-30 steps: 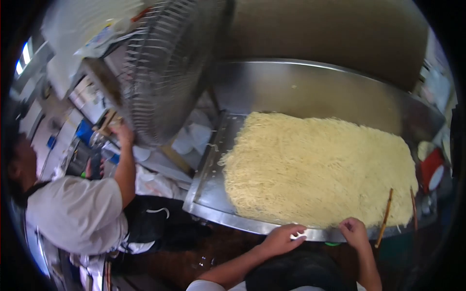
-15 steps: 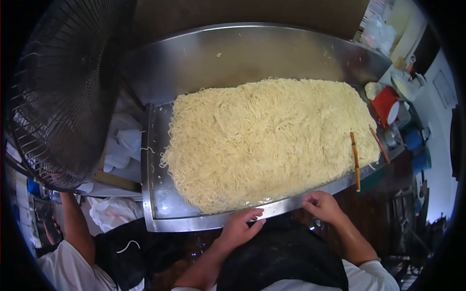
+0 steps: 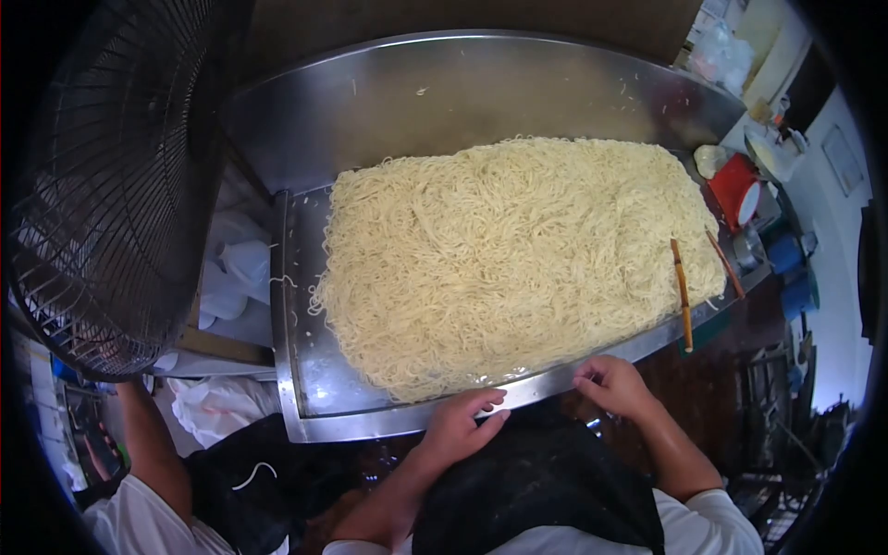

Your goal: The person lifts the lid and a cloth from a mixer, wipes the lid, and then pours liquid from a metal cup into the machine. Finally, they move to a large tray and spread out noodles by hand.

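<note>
Steel tray (image 3: pixel 305 407) edge bears the left hand (image 3: pixel 458 425) flat and empty; right hand (image 3: pixel 615 384) curls, its grip unclear.

Pretty bright, even light, soft glare on the steel worktop (image 3: pixel 481 92), heavy fisheye warp with black corners, slightly soft overall.

Commercial noodle-making kitchen: wide stainless-steel worktable (image 3: pixel 305 407) w/ huge spread of pale yellow noodles (image 3: pixel 509 259) just beyond the left hand (image 3: pixel 458 421), big black wire-cage fan (image 3: pixel 111 185) up to its left, red plastic tub (image 3: pixel 735 190) far to its right
</note>
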Demonstrator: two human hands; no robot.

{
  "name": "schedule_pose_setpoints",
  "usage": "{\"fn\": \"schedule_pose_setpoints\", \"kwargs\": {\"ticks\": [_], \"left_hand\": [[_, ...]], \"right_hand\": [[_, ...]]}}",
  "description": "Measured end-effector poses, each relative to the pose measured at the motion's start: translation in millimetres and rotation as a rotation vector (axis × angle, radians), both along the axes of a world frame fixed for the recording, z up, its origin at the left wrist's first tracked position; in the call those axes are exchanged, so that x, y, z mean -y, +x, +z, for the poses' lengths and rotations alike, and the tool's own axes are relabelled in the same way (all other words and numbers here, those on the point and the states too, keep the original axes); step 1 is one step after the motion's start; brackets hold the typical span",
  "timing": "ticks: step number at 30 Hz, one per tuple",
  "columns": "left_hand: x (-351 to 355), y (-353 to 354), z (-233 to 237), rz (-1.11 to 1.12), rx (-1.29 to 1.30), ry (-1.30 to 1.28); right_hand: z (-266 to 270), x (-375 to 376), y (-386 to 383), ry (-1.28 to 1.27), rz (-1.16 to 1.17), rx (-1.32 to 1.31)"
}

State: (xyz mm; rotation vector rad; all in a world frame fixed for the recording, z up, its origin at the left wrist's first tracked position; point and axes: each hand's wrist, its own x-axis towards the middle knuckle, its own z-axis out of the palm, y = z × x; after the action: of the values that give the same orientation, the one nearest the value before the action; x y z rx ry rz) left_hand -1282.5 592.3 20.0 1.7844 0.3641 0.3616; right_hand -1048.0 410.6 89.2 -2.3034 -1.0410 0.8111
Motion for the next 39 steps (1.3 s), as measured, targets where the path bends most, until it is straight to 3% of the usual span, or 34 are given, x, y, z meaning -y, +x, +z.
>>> {"fn": "schedule_pose_setpoints", "kwargs": {"ticks": [33,39], "left_hand": [[-2,3,7,0.001,-0.043,-0.049],[-3,4,9,-0.005,-0.061,-0.037]], "right_hand": [[-2,2,-5,-0.014,0.001,-0.061],[-8,6,-5,0.025,0.028,0.022]]}}
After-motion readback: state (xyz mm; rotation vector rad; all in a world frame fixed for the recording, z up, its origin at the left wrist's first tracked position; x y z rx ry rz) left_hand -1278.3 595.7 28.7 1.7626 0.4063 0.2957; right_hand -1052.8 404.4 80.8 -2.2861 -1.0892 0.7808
